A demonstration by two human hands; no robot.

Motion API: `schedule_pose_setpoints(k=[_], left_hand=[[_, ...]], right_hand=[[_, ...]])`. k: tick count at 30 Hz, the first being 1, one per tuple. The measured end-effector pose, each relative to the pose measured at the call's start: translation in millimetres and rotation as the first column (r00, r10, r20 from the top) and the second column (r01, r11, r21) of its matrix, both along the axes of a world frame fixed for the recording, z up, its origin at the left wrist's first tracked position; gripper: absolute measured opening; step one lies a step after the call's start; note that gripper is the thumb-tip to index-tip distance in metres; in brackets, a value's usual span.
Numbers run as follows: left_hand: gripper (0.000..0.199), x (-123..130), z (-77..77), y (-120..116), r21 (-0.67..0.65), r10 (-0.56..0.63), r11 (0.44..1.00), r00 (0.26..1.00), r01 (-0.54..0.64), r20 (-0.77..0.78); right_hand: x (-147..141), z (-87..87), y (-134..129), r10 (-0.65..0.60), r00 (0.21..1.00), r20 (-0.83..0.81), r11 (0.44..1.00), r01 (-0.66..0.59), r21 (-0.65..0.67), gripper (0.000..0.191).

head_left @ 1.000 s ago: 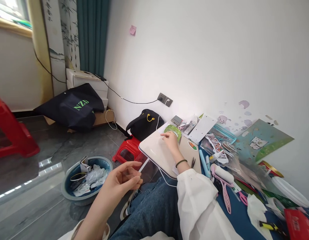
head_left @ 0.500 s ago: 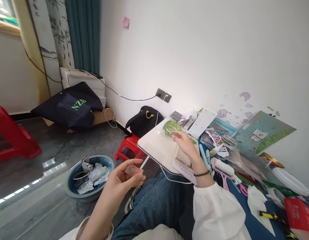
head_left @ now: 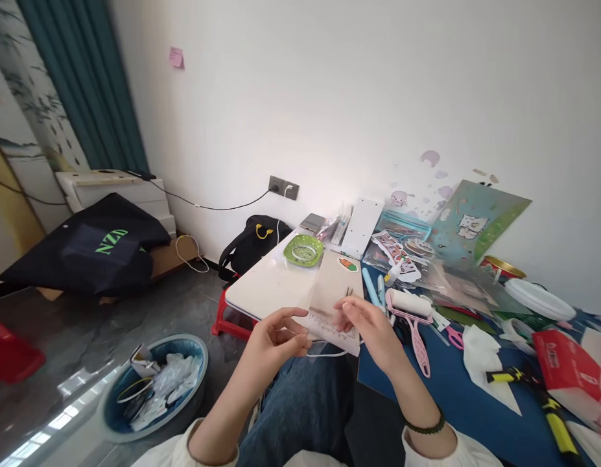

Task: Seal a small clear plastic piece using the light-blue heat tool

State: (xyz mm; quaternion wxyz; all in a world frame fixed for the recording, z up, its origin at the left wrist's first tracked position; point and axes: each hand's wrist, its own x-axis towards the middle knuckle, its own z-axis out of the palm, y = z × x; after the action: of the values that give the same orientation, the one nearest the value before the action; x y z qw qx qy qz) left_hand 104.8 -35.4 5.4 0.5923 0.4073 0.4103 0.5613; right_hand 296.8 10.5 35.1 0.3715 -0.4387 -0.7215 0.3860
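My left hand (head_left: pixel 279 337) is raised by the near table edge, fingers curled toward the thumb; whatever lies between them is too faint to name. My right hand (head_left: pixel 363 319) hovers over the near end of a beige board (head_left: pixel 335 275) with a carrot sticker (head_left: pixel 347 264) on it, its fingertips drawn together. Two thin dark prongs (head_left: pixel 349 292), like tweezer tips, show just above those fingers; I cannot tell if they are held. Below them lies a pale ruler-like strip (head_left: pixel 333 329), partly covered by the right fingers. A green dish (head_left: pixel 303 251) with a clear ring inside stands farther back.
On the right, a blue surface (head_left: pixel 407 389) carries a pink-handled lint roller (head_left: pixel 411 308), pink scissors (head_left: pixel 454 337), a crumpled tissue (head_left: pixel 480 357), a yellow-black cutter (head_left: pixel 507 376) and a red pack (head_left: pixel 567 363). A basin (head_left: pixel 154 389) of plastic scraps stands on the floor at left.
My right hand has drawn back from beside the green dish to the near end of the board. The view has turned right, and both hands are now closer together.
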Motion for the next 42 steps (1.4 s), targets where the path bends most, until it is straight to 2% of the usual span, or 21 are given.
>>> schedule_pose_setpoints(k=[3,5,8,11,14,19,24,27,28,30,33,36,39,40,42], left_hand=[[0.037,5.7,6.1,27.7,0.059,-0.104,0.992,0.986,0.112,-0.131],[0.037,4.9,12.8,47.7,0.108,-0.123,0.982,0.963,0.152,-0.239],[0.036,2.7,25.3,80.7,0.161,-0.100,0.972,0.921,0.171,-0.375],[0.036,7.3,36.6,115.2,0.181,-0.093,0.964,0.888,0.193,-0.450],[0.038,23.0,41.8,145.8,0.224,-0.094,0.947,0.867,0.228,-0.489],[0.036,60.5,35.8,180.8,0.369,0.028,0.905,0.833,0.214,-0.552],[0.031,80.5,21.7,191.8,0.469,0.105,0.864,0.845,0.184,-0.524],[0.027,80.5,15.7,190.9,0.517,0.124,0.834,0.848,0.192,-0.515],[0.027,78.8,14.2,191.2,0.537,0.148,0.825,0.850,0.176,-0.505],[0.028,73.8,10.4,194.8,0.520,0.129,0.825,0.821,0.223,-0.557],[0.029,66.0,0.8,205.3,0.494,0.139,0.835,0.774,0.244,-0.617],[0.037,61.9,-11.4,213.2,0.473,0.122,0.842,0.761,0.261,-0.637],[0.037,62.2,-18.1,214.7,0.453,0.103,0.854,0.771,0.255,-0.629],[0.035,62.9,-18.2,214.4,0.455,0.104,0.854,0.775,0.252,-0.623],[0.032,64.4,-16.1,213.5,0.481,0.112,0.840,0.787,0.251,-0.607]], right_hand=[[31.4,2.9,5.9,-0.201,0.977,0.067,0.978,0.195,0.078,0.036],[58.4,5.4,11.8,-0.370,0.922,0.112,0.923,0.350,0.162,0.038],[100.7,5.6,16.8,-0.611,0.778,0.149,0.781,0.561,0.272,0.040],[132.3,-3.5,15.1,-0.769,0.601,0.217,0.637,0.695,0.333,0.029],[142.4,-21.2,11.4,-0.803,0.480,0.353,0.584,0.751,0.307,0.030],[127.1,-45.9,13.7,-0.762,0.437,0.478,0.599,0.756,0.264,0.040],[119.8,-55.7,22.0,-0.809,0.418,0.414,0.549,0.788,0.278,0.036],[122.0,-59.1,21.3,-0.845,0.420,0.330,0.509,0.820,0.262,0.028],[123.3,-59.4,19.5,-0.852,0.428,0.300,0.504,0.827,0.251,0.026],[127.5,-58.2,13.5,-0.860,0.453,0.236,0.502,0.837,0.218,0.023],[143.9,-48.6,0.4,-0.870,0.469,0.151,0.489,0.860,0.144,0.031],[180.8,-24.3,-10.5,-0.891,0.433,0.137,0.447,0.889,0.097,0.044],[236.5,15.0,-5.0,-0.915,0.339,0.218,0.370,0.921,0.124,0.050],[256.4,29.6,2.4,-0.922,0.292,0.255,0.336,0.929,0.151,0.047],[292.9,56.3,25.5,-0.932,0.159,0.326,0.245,0.939,0.242,0.029]])
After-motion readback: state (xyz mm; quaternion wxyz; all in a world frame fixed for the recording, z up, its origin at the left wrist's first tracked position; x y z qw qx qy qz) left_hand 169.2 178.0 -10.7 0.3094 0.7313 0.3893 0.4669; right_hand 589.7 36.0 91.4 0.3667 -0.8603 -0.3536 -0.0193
